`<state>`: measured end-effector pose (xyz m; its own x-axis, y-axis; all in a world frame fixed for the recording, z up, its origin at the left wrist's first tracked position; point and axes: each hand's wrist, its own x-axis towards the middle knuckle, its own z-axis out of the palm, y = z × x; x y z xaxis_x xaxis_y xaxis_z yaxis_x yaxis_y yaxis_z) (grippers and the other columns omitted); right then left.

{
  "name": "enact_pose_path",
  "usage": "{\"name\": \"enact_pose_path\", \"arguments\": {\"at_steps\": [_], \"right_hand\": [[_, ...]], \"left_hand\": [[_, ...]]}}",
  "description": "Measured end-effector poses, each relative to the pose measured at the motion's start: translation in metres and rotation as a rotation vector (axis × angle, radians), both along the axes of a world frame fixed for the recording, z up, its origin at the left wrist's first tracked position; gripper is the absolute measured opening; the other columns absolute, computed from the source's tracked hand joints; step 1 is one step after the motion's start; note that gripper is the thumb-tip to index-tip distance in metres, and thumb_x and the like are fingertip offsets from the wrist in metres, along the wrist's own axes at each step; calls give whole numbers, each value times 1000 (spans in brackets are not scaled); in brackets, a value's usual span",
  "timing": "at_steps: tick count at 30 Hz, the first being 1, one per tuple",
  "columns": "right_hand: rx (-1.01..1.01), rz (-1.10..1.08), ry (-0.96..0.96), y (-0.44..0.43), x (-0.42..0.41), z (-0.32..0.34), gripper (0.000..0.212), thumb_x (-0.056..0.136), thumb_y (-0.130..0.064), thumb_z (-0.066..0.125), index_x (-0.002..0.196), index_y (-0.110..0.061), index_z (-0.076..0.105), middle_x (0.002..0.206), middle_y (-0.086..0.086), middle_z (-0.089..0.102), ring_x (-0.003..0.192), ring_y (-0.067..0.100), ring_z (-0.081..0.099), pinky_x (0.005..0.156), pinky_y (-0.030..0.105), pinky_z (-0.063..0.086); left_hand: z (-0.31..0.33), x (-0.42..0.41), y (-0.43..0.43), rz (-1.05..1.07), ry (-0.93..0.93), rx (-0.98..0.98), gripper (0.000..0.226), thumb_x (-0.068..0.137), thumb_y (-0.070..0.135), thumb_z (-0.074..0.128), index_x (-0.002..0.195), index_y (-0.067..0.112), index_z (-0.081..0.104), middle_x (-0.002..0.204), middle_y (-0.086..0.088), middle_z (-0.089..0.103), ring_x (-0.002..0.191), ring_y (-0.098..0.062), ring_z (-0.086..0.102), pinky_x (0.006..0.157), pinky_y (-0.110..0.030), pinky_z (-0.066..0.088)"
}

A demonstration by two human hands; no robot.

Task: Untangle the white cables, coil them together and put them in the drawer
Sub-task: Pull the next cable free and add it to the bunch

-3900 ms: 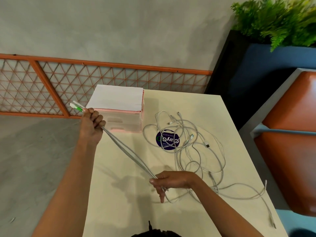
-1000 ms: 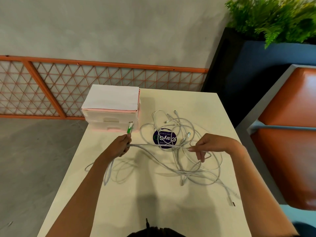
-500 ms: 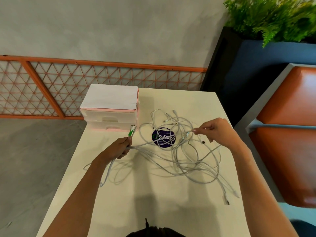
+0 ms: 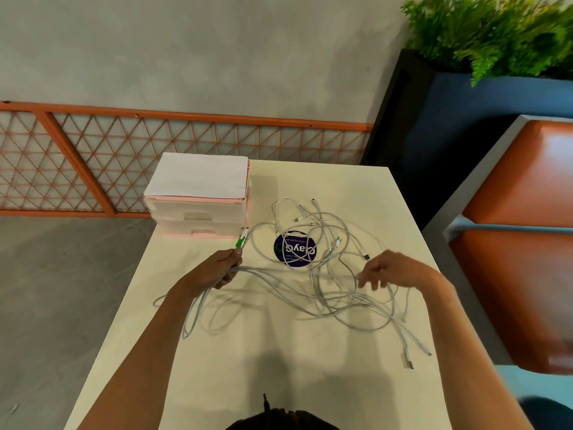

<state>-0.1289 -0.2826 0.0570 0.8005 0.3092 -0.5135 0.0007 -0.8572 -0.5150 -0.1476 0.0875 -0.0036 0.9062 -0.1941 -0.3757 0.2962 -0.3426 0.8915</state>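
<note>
Cream rectangular surface (image 4: 279,367), seen from above.

- Left hand (image 4: 217,272): fingers curled round a gathered bunch of strands. Two green-and-white connector ends (image 4: 242,241) stick up out of the fist, pointing toward the drawer unit. Below the fist the strands drop in long loops onto the surface, one loop reaching its left edge.
- Right hand (image 4: 395,271): held over the right part of the tangle, palm down, fingertips closed on a single strand. That strand runs across to the left fist. This area is slightly blurred.
- Thin white cables (image 4: 341,301): most lie loose and crossed over one another on the surface between and beyond the two hands, not coiled. Several plug ends trail toward the near right edge.
- Round purple sticker (image 4: 295,250): flat on the surface, under the far loops.
- Small white-and-pink plastic drawer unit (image 4: 198,209): at the far left corner of the surface, both drawers pushed in, a white sheet on top. No cable inside.

Beyond the surface: orange lattice railing (image 4: 155,144), green fern in a dark planter (image 4: 496,32), orange padded seat (image 4: 527,243) at right.
</note>
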Motion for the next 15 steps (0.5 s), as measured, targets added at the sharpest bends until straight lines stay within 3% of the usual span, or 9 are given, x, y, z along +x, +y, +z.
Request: {"name": "enact_pose_path", "arguments": {"at_steps": [5,8,12,15], "right_hand": [[75,-43,92,4,-17,-50,14,84,-15,69,76,-25,76,72,-3,69,62,-5,57,66,11,45],[42,-55,74,13,-19,-70,19,76,-16,77,69,-32,70,77,0,71,73,7,60,75,23,48],[-66,-90,-181,44,-19,-75,45,62,-22,86,82,-26,45,94,-3,44,90,17,41,75,30,31],[-199,28,-200,76,-23,-62,76,55,-41,88,105,-15,36,106,0,27,98,18,28,84,31,27]], "left_hand": [[-2,-2,-3,-26,19,3,37,104,36,28,73,17,34,56,5,24,48,-8,16,42,-18,13],[0,-3,-3,-13,15,7,37,104,36,28,72,17,34,55,5,25,47,-8,17,41,-17,14],[5,-2,-5,-20,-2,21,38,104,35,28,72,16,35,55,5,25,46,-7,18,40,-17,15],[8,-2,-6,-37,-22,41,38,104,36,28,73,15,35,54,5,26,46,-7,18,40,-17,16]]}}
